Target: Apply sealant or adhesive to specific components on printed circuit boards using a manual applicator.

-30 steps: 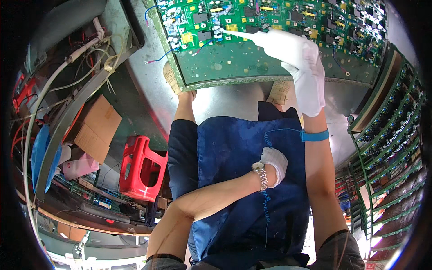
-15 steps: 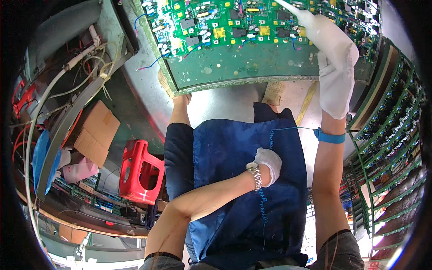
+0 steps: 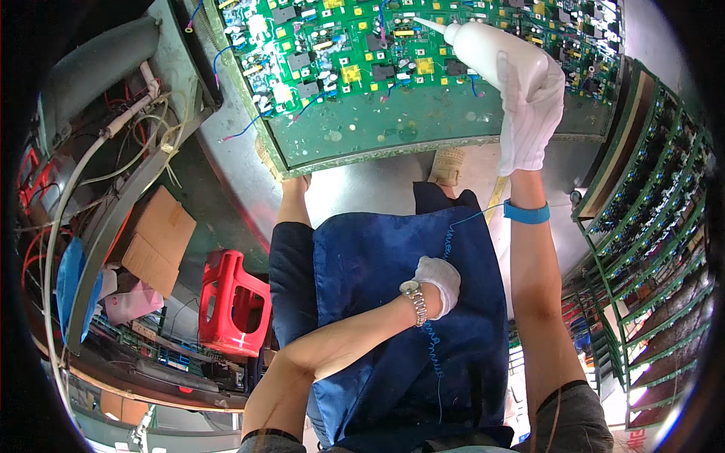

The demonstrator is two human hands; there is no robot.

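Note:
My right hand (image 3: 532, 106), in a white glove, is closed around a white squeeze bottle (image 3: 495, 53) with a long thin nozzle. Tilted toward the left, the bottle has its nozzle tip just over the green circuit boards (image 3: 355, 53), which carry black, yellow and white parts. Whether the tip touches a part I cannot tell. A blue wrist strap (image 3: 527, 213) with a coiled blue cord circles my right wrist. My left hand (image 3: 440, 283), also gloved, lies curled like a fist on the dark blue apron (image 3: 377, 257) over my lap. Nothing shows in it; its fingertips are tucked out of sight.
The boards lie on a green-framed work surface (image 3: 340, 140) with short blue wires at its left edge. Racks of boards (image 3: 649, 249) stand at the right. To the left are a red plastic stool (image 3: 234, 302), a cardboard box (image 3: 158, 241) and a metal frame with hoses (image 3: 113, 174).
The bottle has turned in my right hand's grip and moved left and slightly down, showing its side more fully. My left hand stays on the apron. The whole view has shifted a little.

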